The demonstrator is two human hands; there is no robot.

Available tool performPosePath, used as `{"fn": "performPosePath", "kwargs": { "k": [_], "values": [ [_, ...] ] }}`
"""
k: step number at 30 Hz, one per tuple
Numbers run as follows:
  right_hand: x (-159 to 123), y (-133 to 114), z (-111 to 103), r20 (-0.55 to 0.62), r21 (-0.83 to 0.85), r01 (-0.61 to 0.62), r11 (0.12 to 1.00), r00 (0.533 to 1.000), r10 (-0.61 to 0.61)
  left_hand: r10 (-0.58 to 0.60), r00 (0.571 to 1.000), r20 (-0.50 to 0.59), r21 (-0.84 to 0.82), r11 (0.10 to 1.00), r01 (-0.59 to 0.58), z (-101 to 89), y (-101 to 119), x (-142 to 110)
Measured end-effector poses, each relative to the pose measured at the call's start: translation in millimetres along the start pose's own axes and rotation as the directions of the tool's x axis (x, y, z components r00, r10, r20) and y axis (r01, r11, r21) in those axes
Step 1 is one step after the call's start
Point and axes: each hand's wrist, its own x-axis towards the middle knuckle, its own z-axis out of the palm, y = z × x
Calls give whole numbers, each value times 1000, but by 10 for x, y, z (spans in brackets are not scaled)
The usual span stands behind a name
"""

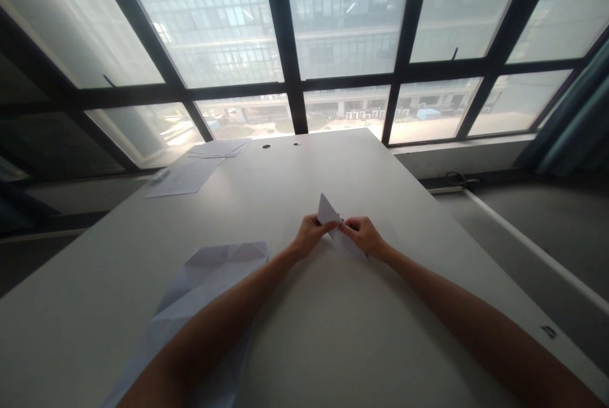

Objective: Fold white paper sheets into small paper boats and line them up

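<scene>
A small folded piece of white paper (327, 208) is held between both hands above the middle of the table, one pointed corner sticking up. My left hand (311, 233) pinches it from the left, thumb across its front. From the right, my right hand (364, 233) grips its other side, the fingertips meeting near the left thumb. The paper's lower part hangs below the hands toward the right. Under and beside my left forearm lies a larger creased sheet of white paper (209, 275), partly hidden by the arm.
The white table (323, 332) reaches to a dark-framed window (342, 14). At its far left lie several flat white sheets (181, 177). Two round holes are near the far edge. A small dark mark (549, 331) shows near the right edge. A blue curtain (571, 116) hangs at right.
</scene>
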Motion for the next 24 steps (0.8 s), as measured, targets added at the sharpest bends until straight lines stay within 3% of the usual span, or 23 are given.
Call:
{"fn": "performPosePath", "kwargs": {
  "k": [3,8,10,14,20,24],
  "values": [
    [-9,5,1,17,-11,19,1000,1000,-19,-27,999,26,-71,997,29,-23,-14,19],
    [-35,-40,-1,99,-7,27,1000,995,-26,-56,996,-71,-206,978,40,-57,-49,58],
    [-44,-44,-5,143,-13,-7,1000,990,9,-22,995,-96,-200,980,3,-43,-42,47],
    [-49,-24,-7,112,11,-22,1000,993,21,45,996,-78,-89,995,-52,12,-14,3],
    [-48,-22,4,163,96,-86,992,984,70,-13,987,-161,-148,989,-11,-1,-44,28],
    [-48,-4,1,174,107,-124,987,979,104,-12,993,-119,-175,984,-9,-19,-39,30]
  ]
}}
